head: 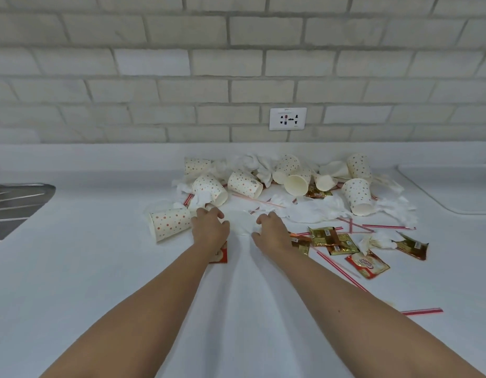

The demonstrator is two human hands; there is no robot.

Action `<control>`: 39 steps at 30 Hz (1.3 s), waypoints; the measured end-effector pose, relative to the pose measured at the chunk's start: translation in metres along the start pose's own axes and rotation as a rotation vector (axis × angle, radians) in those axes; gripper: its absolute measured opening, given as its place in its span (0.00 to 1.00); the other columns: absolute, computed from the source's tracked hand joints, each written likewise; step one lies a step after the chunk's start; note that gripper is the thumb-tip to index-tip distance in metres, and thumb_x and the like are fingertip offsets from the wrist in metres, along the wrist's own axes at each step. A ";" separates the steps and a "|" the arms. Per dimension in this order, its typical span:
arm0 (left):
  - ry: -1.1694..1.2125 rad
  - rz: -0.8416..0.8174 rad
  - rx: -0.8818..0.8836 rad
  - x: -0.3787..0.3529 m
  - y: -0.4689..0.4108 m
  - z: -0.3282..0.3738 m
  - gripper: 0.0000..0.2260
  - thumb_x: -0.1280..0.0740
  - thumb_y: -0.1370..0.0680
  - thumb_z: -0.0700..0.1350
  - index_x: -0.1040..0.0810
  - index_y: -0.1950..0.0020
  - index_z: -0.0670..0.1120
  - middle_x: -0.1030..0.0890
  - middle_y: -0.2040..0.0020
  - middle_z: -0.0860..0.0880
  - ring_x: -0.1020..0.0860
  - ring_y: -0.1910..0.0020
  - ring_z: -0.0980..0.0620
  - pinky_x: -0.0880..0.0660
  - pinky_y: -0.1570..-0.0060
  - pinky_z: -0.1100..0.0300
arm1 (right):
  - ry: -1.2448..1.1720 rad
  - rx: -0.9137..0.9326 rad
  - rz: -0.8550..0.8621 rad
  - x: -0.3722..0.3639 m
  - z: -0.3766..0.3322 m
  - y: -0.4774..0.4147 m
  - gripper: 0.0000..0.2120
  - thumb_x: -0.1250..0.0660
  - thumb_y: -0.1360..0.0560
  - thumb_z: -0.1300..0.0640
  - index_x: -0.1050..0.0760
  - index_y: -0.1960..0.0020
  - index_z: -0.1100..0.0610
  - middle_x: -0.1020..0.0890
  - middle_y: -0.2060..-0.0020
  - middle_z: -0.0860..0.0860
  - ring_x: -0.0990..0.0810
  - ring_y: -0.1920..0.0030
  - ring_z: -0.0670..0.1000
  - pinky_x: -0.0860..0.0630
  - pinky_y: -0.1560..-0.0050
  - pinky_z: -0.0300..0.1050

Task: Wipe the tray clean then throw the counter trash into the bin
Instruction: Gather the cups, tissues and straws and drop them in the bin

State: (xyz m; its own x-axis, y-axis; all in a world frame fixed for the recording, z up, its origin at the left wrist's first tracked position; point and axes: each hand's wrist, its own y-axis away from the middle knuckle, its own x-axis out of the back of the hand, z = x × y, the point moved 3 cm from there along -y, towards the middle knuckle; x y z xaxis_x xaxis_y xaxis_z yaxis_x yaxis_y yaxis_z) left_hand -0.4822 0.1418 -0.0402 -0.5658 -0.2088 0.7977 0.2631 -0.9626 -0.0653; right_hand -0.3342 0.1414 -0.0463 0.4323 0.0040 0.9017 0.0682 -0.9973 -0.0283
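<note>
Trash lies heaped on the white counter [100,268]: several dotted paper cups [244,184], crumpled tissues [397,211], red-striped straws [342,266] and gold and red sachets [334,240]. My left hand [210,227] and my right hand [271,231] reach to the front of the heap. Their fingers curl round the two sides of a white round piece [240,222], a cup or a lid, I cannot tell which. A tipped dotted cup [170,223] lies just left of my left hand. The white tray [449,186] sits at the far right. No bin is in view.
A steel sink [18,197] is at the left edge. A brick wall with a socket [288,119] rises behind the counter. A red sachet [220,255] lies partly under my left wrist. One straw [421,311] lies apart near the front right.
</note>
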 end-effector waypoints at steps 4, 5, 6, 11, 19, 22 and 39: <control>-0.071 -0.072 0.149 -0.016 -0.014 0.001 0.28 0.35 0.25 0.53 0.39 0.30 0.42 0.35 0.33 0.40 0.36 0.34 0.40 0.34 0.38 0.50 | 0.119 -0.019 -0.069 -0.007 -0.003 -0.010 0.17 0.39 0.22 0.58 0.32 0.35 0.60 0.31 0.37 0.57 0.33 0.35 0.57 0.31 0.40 0.48; -0.069 -0.090 0.175 -0.020 -0.019 0.002 0.30 0.34 0.25 0.54 0.40 0.30 0.40 0.35 0.33 0.40 0.36 0.34 0.40 0.33 0.38 0.50 | 0.126 -0.023 -0.077 -0.007 -0.004 -0.012 0.16 0.40 0.22 0.60 0.31 0.36 0.61 0.30 0.38 0.57 0.33 0.35 0.56 0.31 0.41 0.48; -0.052 -0.104 0.191 -0.023 -0.023 0.002 0.32 0.34 0.26 0.54 0.41 0.30 0.39 0.34 0.33 0.39 0.35 0.34 0.41 0.33 0.38 0.51 | 0.122 -0.028 -0.079 -0.007 -0.003 -0.015 0.15 0.41 0.23 0.63 0.30 0.37 0.61 0.29 0.39 0.57 0.32 0.36 0.56 0.30 0.42 0.47; 0.088 -0.200 0.221 -0.031 -0.034 0.007 0.24 0.32 0.25 0.49 0.32 0.36 0.37 0.24 0.40 0.42 0.25 0.40 0.45 0.29 0.48 0.58 | -0.082 -0.068 -0.047 -0.005 -0.002 -0.022 0.14 0.44 0.24 0.68 0.27 0.40 0.63 0.22 0.42 0.57 0.25 0.42 0.57 0.33 0.52 0.41; 0.443 -0.312 0.306 -0.030 -0.042 0.009 0.14 0.36 0.24 0.40 0.28 0.41 0.35 0.30 0.64 0.48 0.27 0.62 0.50 0.25 0.52 0.54 | -0.338 -0.109 -0.102 0.016 0.007 -0.027 0.12 0.48 0.24 0.69 0.29 0.52 0.59 0.28 0.55 0.53 0.28 0.54 0.54 0.32 0.65 0.37; 0.551 -0.322 0.300 -0.023 -0.042 0.007 0.17 0.39 0.22 0.39 0.32 0.35 0.35 0.28 0.59 0.46 0.26 0.58 0.47 0.21 0.59 0.54 | -0.123 -0.063 -0.119 0.041 0.021 -0.028 0.06 0.41 0.22 0.60 0.29 0.50 0.63 0.27 0.52 0.56 0.27 0.49 0.55 0.32 0.60 0.40; 0.902 -0.024 0.187 0.053 -0.035 0.013 0.18 0.41 0.20 0.40 0.36 0.30 0.41 0.31 0.35 0.41 0.29 0.45 0.46 0.26 0.67 0.63 | 0.004 0.126 -0.433 0.060 0.002 0.000 0.10 0.28 0.29 0.54 0.24 0.50 0.57 0.25 0.57 0.47 0.28 0.54 0.49 0.37 0.63 0.35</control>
State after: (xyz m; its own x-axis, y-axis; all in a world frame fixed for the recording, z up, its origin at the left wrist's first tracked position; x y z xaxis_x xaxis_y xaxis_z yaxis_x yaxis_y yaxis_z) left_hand -0.5113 0.1667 0.0119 -0.9470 -0.3204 0.0232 0.3210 -0.9411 0.1059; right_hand -0.3067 0.1422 0.0068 0.3360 0.4184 0.8438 0.3508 -0.8871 0.3001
